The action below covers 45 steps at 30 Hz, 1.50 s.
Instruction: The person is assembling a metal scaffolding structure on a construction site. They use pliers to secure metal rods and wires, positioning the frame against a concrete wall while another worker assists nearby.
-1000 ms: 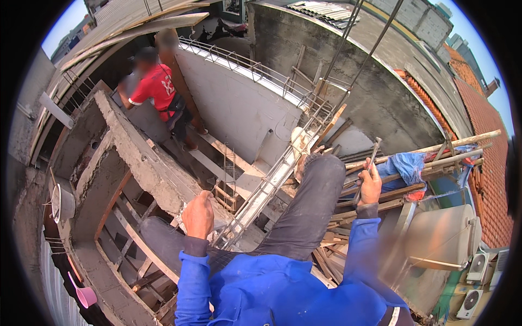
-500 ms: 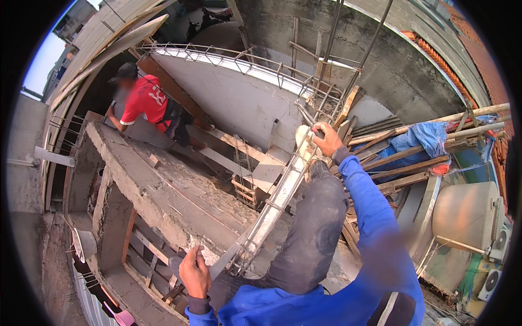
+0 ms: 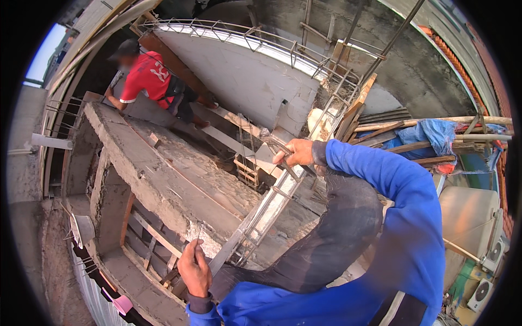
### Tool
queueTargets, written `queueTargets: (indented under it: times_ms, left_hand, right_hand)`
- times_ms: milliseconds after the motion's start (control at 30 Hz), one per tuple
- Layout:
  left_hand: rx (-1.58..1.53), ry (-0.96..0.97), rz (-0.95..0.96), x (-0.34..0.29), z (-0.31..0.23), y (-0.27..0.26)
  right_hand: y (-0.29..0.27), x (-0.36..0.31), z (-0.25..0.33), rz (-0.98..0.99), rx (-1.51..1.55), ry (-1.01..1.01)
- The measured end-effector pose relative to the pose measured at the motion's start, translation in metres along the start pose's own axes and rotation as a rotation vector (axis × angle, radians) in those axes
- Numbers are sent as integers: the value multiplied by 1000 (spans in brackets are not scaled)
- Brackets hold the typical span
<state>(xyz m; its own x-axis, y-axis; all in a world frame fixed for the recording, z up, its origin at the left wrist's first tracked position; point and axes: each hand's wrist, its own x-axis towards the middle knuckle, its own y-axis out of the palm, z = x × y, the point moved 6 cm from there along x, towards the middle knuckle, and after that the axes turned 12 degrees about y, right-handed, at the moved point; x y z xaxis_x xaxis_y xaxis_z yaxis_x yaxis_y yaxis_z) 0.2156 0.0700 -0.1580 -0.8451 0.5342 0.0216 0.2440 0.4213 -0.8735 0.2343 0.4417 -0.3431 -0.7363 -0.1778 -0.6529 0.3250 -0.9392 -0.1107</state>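
My right hand [image 3: 297, 152] is closed round the handles of metal pincers [image 3: 277, 142], whose head points up and left. Hand and tool are over a long rebar cage [image 3: 270, 209] that slants from low centre to upper right, with a pale board along it. Near the cage's lower end my left hand [image 3: 194, 270] is closed, thumb and finger pinched on what looks like a thin wire [image 3: 199, 233] sticking up. My bent leg in dark trousers [image 3: 337, 217] lies just right of the cage.
A co-worker in a red shirt [image 3: 148, 81] leans over the rough concrete ledge [image 3: 157, 190] at far left. Planks [image 3: 234, 138] span the gap below. Upright rebar [image 3: 375, 62], stacked timber [image 3: 429, 146] and blue tarp [image 3: 432, 132] stand right; a tank [image 3: 468, 217] sits beyond.
My right hand with the pincers has swung down and left, nearer my body, the elbow bending outward. The left hand has barely moved. My knee has shifted right.
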Motion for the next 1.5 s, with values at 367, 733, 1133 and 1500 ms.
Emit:
queueTargets:
  times_ms: [367,733,1133,1500]
  left_hand:
    - [35,241,354,7,-15,12]
    - [-238,364,710,140,-68,51]
    - [-430,631,584,242,-125,243]
    - [-1214,150,725,266,-177,342]
  right_hand:
    - [14,11,-57,-75,-56,-60]
    - [23,-15,-68,-345,-714,62]
    - [1,-2,-64,51,-765,211]
    - [-123,-18,-56,-621,733,-123]
